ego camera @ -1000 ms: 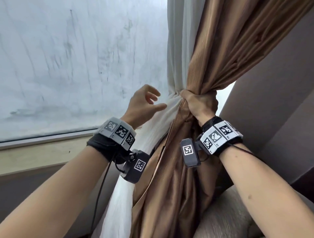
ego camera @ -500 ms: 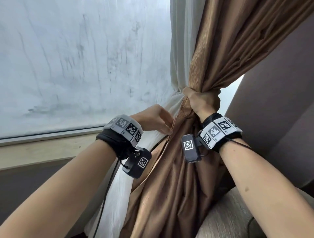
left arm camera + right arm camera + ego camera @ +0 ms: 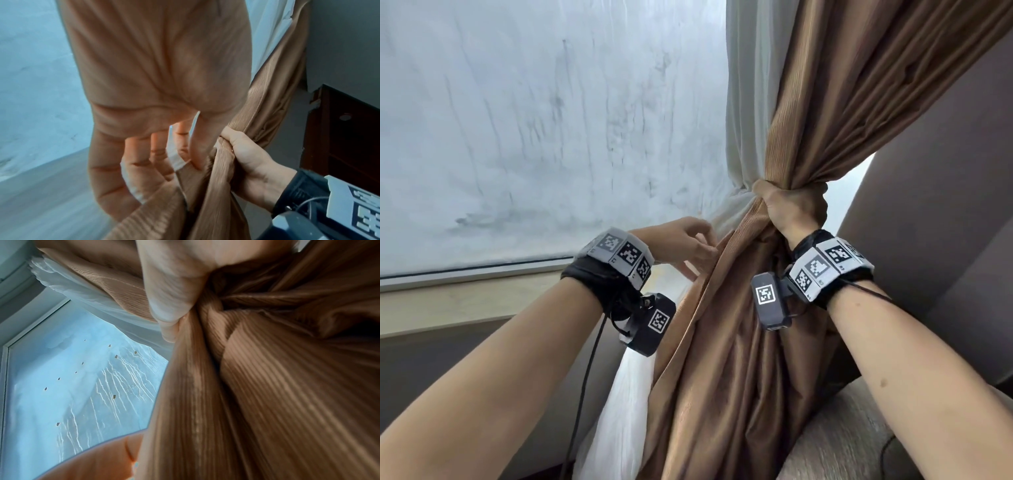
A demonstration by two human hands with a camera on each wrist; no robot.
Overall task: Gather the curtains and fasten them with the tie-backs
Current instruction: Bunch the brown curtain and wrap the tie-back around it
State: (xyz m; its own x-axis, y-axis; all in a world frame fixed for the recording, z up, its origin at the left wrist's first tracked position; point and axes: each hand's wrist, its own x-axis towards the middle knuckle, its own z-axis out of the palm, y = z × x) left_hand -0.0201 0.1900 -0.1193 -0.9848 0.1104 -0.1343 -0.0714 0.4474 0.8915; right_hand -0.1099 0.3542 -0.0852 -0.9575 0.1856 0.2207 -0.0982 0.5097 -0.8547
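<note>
With our right hand (image 3: 792,210) clenching the gathered ribbed brown curtain (image 3: 726,377), our left hand (image 3: 685,245) fingers pinch its loose edge; we should tuck that in tightly.

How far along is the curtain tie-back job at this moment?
Done: the brown curtain and white sheer are bunched in the right hand. In hand: the left hand pinches the brown edge below. Left: fastening; no tie-back is visible.
</note>
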